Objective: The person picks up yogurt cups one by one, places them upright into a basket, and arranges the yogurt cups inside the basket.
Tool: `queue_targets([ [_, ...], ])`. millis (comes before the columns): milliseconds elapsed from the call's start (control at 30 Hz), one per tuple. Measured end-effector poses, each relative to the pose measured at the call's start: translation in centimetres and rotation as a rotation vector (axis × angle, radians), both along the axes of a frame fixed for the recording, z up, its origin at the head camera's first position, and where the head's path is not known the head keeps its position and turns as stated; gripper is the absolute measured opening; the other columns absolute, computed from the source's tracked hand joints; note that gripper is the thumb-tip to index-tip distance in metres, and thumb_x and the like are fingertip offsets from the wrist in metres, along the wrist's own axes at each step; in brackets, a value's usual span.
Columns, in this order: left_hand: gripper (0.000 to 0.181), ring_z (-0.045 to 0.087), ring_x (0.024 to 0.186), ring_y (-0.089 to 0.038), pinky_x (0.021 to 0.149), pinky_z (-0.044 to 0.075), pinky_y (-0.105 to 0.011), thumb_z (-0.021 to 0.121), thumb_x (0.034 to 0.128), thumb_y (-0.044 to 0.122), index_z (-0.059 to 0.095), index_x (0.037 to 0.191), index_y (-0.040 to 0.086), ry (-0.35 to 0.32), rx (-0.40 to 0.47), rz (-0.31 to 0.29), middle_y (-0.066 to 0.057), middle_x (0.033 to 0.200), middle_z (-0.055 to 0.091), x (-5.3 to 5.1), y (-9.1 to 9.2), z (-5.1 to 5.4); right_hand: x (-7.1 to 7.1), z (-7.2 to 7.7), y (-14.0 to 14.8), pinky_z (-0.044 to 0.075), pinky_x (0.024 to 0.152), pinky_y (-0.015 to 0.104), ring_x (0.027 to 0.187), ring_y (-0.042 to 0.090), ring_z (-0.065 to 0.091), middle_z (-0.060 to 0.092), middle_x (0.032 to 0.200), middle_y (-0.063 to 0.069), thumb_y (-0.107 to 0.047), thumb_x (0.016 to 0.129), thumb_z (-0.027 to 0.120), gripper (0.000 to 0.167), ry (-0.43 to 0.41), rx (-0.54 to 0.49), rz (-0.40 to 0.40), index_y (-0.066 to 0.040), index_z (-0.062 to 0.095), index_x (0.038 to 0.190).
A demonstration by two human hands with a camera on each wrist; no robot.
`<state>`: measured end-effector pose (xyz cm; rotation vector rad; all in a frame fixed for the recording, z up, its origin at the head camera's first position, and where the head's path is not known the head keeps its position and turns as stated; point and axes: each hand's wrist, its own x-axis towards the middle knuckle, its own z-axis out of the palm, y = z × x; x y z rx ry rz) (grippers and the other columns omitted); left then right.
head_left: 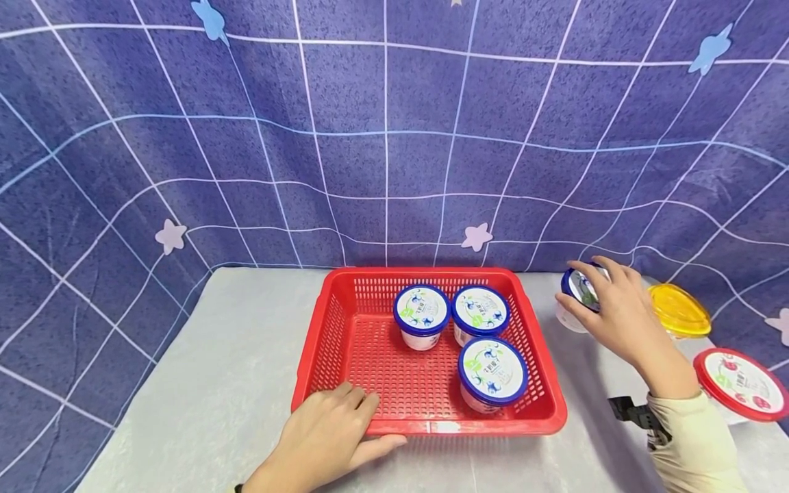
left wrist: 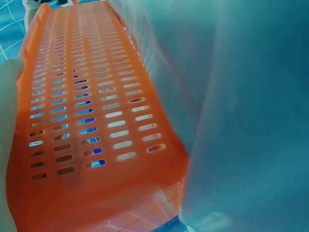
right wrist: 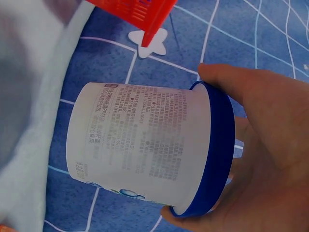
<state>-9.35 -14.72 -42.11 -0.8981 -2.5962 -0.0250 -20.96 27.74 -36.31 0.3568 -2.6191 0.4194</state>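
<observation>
In the head view my right hand (head_left: 622,315) grips a blue-lidded white tub (head_left: 573,320) by its lid, to the right of the red basket (head_left: 431,428). The right wrist view shows that tub (right wrist: 140,145) with thumb and fingers of my hand (right wrist: 265,145) around the blue rim. My left hand (head_left: 327,431) holds the basket's near left rim, fingers over the edge and thumb outside. Inside the basket stand several blue-lidded tubs, one at the back middle (head_left: 422,311), one at the back right (head_left: 481,311) and one at the front right (head_left: 493,371).
A yellow-lidded tub (head_left: 679,311) stands beyond my right wrist, and a red-lidded tub (head_left: 742,385) is at the far right beside the sleeve. Behind the grey table (head_left: 234,370) hangs a blue cloth (head_left: 345,164) with a grid pattern and stars.
</observation>
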Motion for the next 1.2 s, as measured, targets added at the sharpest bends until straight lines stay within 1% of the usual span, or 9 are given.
queue_targets([
  [167,0.068,0.054,0.056,-0.014,0.048,0.037,-0.026,0.041,0.0911,0.076,0.068,0.083,0.015,0.014,0.012,-0.008,0.001,0.066,0.060,0.0,0.0,-0.1,0.5,0.6,-0.2,0.026,0.091,0.075,0.118,0.063,0.036,0.043,0.137,0.036,-0.034,0.086,0.076,0.059,0.003,-0.011,0.000,-0.009,0.055,0.136],
  [500,0.066,0.053,0.055,-0.013,0.047,0.035,-0.025,0.041,0.0913,0.076,0.066,0.080,0.015,0.021,0.017,-0.013,0.002,0.064,0.058,0.0,0.0,-0.1,1.6,1.9,-0.9,0.026,0.090,0.076,0.120,0.063,0.036,0.043,0.139,0.034,-0.034,0.084,0.078,0.061,0.041,-0.017,0.018,-0.010,0.056,0.136],
  [633,0.067,0.054,0.056,-0.014,0.047,0.036,-0.025,0.040,0.0916,0.076,0.068,0.083,0.015,0.032,0.016,-0.015,0.001,0.065,0.059,0.0,0.0,-0.1,1.9,1.9,-1.4,0.027,0.090,0.075,0.120,0.060,0.037,0.044,0.139,0.032,-0.033,0.082,0.080,0.062,0.054,-0.018,0.030,-0.011,0.057,0.135],
  [800,0.069,0.056,0.057,-0.015,0.048,0.038,-0.026,0.039,0.0918,0.076,0.071,0.087,0.014,0.021,0.006,-0.007,0.001,0.068,0.062,0.0,0.0,-0.1,1.9,1.7,-1.6,0.027,0.091,0.073,0.119,0.059,0.038,0.045,0.137,0.031,-0.031,0.079,0.082,0.064,0.070,-0.023,0.045,-0.010,0.057,0.134],
  [1067,0.068,0.054,0.056,-0.014,0.047,0.037,-0.026,0.039,0.0917,0.076,0.069,0.085,0.015,0.019,0.006,-0.006,0.002,0.066,0.059,0.0,0.0,-0.1,1.8,1.8,-1.7,0.028,0.088,0.072,0.118,0.058,0.039,0.046,0.137,0.030,-0.030,0.077,0.083,0.066,0.083,-0.022,0.050,-0.009,0.057,0.134],
  [1200,0.069,0.055,0.057,-0.014,0.048,0.038,-0.026,0.039,0.0917,0.076,0.070,0.087,0.015,0.018,0.008,-0.004,0.001,0.067,0.061,0.0,0.0,0.0,1.9,2.0,-1.8,0.028,0.088,0.072,0.120,0.057,0.038,0.045,0.138,0.030,-0.031,0.077,0.083,0.066,0.077,-0.023,0.052,-0.009,0.056,0.134],
])
